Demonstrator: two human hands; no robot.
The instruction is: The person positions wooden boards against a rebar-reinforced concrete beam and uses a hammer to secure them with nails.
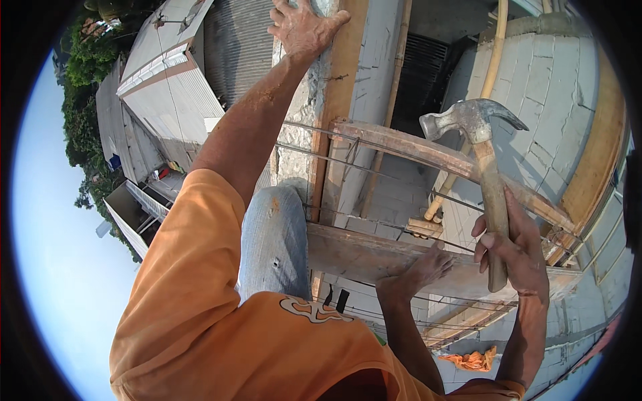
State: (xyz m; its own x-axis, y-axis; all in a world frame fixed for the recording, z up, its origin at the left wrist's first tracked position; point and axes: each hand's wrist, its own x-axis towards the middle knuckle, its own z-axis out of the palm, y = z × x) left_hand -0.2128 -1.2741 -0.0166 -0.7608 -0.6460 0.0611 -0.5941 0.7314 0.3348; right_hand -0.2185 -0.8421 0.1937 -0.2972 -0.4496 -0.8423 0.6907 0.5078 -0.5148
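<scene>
My right hand [516,248] is closed around the wooden handle of a claw hammer [491,174]. The hammer stands upright, its worn steel head [468,120] at the top and its claw pointing right. Behind the head runs a rough wooden board [414,150]; I cannot tell whether the two touch. At the top left, my left hand [304,28] rests with spread fingers on the rough top of a concrete wall [301,110], beside a plank [348,60]. A bare foot [416,273] stands on a second, wider board [354,250].
Thin steel rods [381,174] cross between and beside the boards. Bamboo poles [496,53] and a grey block wall [548,100] lie beyond. Below is a drop to a lower floor [394,194]. Orange cloth [473,359] lies at lower right; roofs [167,93] spread left.
</scene>
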